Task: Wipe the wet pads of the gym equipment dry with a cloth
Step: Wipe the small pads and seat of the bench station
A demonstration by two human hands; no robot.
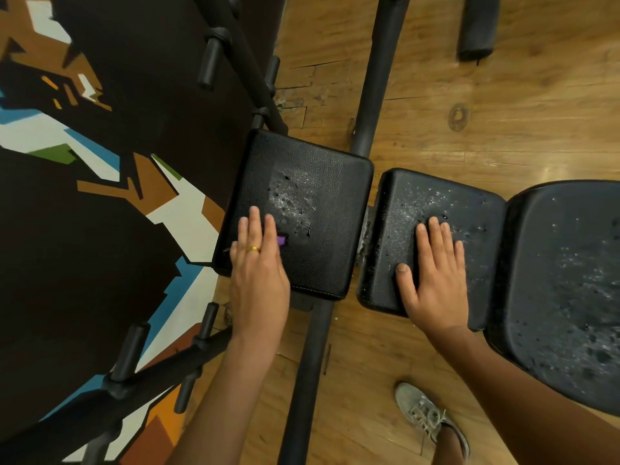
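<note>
Three black padded cushions of a gym bench lie in a row. The left pad has a patch of water drops in its middle. My left hand lies flat on its near left part, fingers straight, with a small purple thing showing from under the fingers. The middle pad is speckled with drops, and my right hand rests flat on it with fingers straight. The large right pad is also wet. No cloth is clearly visible apart from that purple bit.
Black steel frame tubes run under the pads across a wooden floor. A rack with peg handles and a painted wall stand at the left. My shoe is on the floor near the bottom. Another black pad lies top right.
</note>
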